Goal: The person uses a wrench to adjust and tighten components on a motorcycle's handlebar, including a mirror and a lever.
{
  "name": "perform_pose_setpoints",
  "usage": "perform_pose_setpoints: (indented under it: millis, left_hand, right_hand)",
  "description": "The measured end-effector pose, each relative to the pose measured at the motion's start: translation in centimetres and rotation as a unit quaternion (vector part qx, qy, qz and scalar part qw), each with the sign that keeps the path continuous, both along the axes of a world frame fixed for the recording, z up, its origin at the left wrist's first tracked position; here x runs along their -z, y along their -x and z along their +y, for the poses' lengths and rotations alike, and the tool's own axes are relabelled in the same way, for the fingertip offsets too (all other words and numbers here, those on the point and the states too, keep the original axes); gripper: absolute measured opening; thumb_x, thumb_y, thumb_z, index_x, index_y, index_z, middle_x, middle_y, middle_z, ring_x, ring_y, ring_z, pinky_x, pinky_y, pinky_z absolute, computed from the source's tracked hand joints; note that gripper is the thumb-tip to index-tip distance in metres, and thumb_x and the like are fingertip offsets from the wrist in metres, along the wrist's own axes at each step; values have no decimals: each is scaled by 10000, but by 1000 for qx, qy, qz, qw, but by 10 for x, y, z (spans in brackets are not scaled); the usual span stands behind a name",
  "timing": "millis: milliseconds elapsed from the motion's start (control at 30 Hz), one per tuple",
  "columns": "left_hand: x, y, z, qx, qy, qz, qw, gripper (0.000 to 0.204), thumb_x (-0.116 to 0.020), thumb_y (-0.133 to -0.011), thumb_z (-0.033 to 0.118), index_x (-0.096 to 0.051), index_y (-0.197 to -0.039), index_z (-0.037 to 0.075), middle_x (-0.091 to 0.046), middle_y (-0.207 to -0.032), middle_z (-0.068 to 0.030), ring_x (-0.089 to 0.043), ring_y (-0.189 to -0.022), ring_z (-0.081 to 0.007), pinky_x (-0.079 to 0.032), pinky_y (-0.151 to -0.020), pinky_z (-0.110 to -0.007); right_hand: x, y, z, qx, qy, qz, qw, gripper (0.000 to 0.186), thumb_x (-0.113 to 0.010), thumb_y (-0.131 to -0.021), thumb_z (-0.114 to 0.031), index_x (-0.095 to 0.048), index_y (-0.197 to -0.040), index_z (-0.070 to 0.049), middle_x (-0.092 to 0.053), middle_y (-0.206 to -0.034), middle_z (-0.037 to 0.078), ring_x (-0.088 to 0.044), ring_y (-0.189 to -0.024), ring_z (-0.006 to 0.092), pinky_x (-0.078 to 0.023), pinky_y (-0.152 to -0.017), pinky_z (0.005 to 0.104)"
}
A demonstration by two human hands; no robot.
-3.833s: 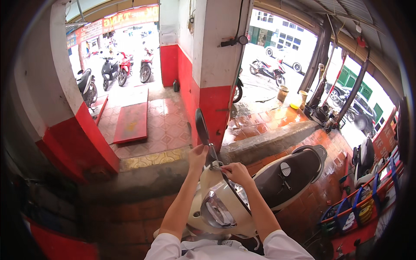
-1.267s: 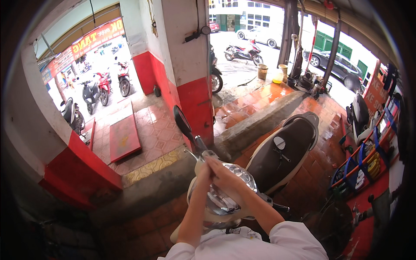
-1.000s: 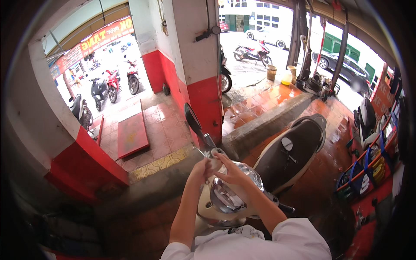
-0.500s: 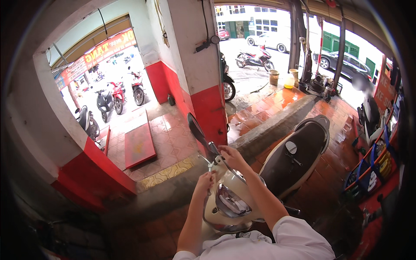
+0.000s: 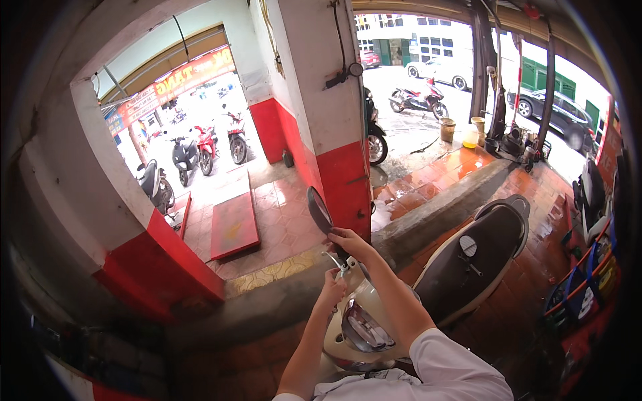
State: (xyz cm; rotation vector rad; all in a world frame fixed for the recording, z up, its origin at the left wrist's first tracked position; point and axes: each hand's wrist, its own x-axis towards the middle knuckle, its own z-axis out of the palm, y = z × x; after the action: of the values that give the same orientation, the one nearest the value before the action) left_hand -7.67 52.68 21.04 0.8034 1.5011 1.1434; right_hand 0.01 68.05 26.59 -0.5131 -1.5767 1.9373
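A cream scooter [image 5: 344,337] with a chrome-rimmed headlight [image 5: 366,326] stands in front of me. My right hand [image 5: 354,244] closes on the lower edge of a dark oval mirror [image 5: 319,210] above the handlebar. Just below it, my left hand [image 5: 332,291] is closed beside the silver lever [image 5: 342,269]; what its fingers grip is too small to tell. On the scooter's dark seat [image 5: 461,287] lies a second round mirror [image 5: 467,246], its dark stem pointing towards me.
A red and white pillar [image 5: 341,180] rises just beyond the handlebar. A low concrete kerb [image 5: 428,207] runs past the scooter. On the right stands a rack with blue bins [image 5: 578,294]. Parked motorbikes [image 5: 204,150] and a red ramp plate [image 5: 234,227] are at the left.
My right hand has moved up from the handlebar to the mirror's lower edge. My left hand stays by the lever. The whole view has shifted, with the scene sliding right and down.
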Motion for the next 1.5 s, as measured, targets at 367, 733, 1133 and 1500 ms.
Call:
perform_pose_setpoints:
  millis: [367, 733, 1133, 1500]
  left_hand:
    - [6, 22, 0, 52, -52, 175, 982, 333, -504, -989, 188, -496, -1298, 64, -584, -745, -41, -526, -675, -92, -444, -651, -257]
    - [29, 14, -17, 1, -70, 140, 988, 363, -553, -974, 176, -485, -1321, 92, -605, -762, -28, -500, -676, -69, -423, -615, -250]
    - [42, 4, -73, -65, -82, 126, 986, 412, -582, -959, 239, -482, -1318, 65, -567, -679, -41, -507, -617, -104, -432, -589, -289]
    - [17, 2, -111, -90, -111, 118, 983, 460, -588, -950, 283, -460, -1347, 90, -559, -674, -61, -524, -609, -165, -451, -614, -337]
  right_hand:
    - [9, -10, 9, 45, 62, 35, 996, 273, -632, -970, -226, -630, -1080, 24, -647, -931, 59, -637, -741, 137, -529, -701, 284]
    - [19, -83, 21, -98, -151, 9, 984, 306, -755, -835, -90, -626, -1099, -6, -664, -1064, 69, -640, -978, 160, -513, -901, 292]
    - [-23, -1, -50, -53, -411, -142, 899, 229, -756, -778, -118, -664, -957, -9, -702, -783, 107, -693, -731, 195, -548, -698, 341]
    - [-6, -17, 47, 25, 240, 17, 970, 99, -726, -883, -147, -645, -857, -96, -592, -700, -21, -514, -573, 83, -444, -556, 270]
